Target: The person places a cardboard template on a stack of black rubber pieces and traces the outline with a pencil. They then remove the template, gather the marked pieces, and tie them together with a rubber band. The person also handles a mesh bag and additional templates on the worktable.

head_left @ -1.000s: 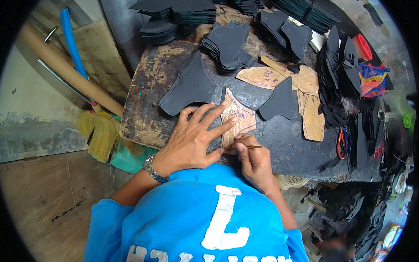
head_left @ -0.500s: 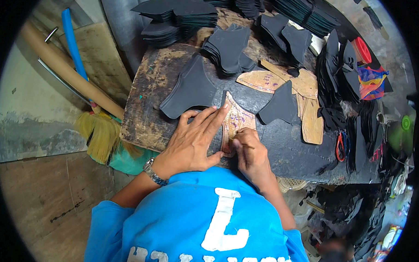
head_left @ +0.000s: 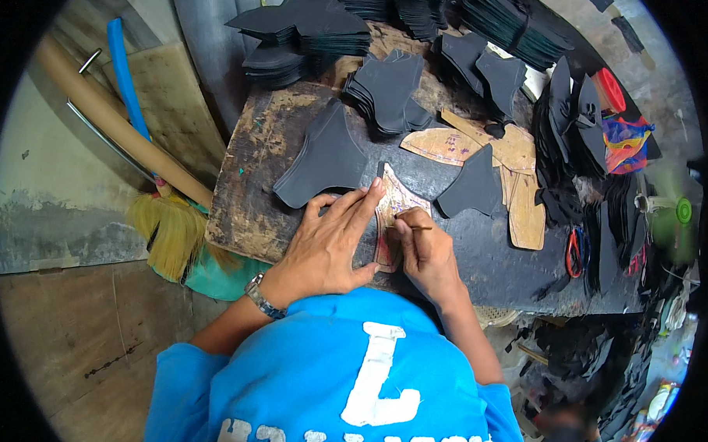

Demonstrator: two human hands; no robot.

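My left hand (head_left: 330, 240) lies flat, fingers spread, pressing a worn brown cardboard template (head_left: 393, 214) onto a black sheet on the dark worktable (head_left: 253, 210). My right hand (head_left: 425, 251) sits just right of it, pinching a thin pen-like tool (head_left: 418, 228) whose tip rests at the template's edge. A cut black piece (head_left: 325, 158) lies just beyond my left fingers. Another black piece (head_left: 472, 186) lies to the right of the template.
Stacks of black cut pieces (head_left: 390, 90) fill the table's far side, with more brown templates (head_left: 519, 180) at the right. Red-handled scissors (head_left: 575, 252) lie near the right edge. A broom (head_left: 167, 222), a blue hose (head_left: 125, 73) and a cardboard tube (head_left: 100, 111) lean at the left.
My right hand has shifted slightly up along the template's edge with the tool. My left hand stays pressed on the template.
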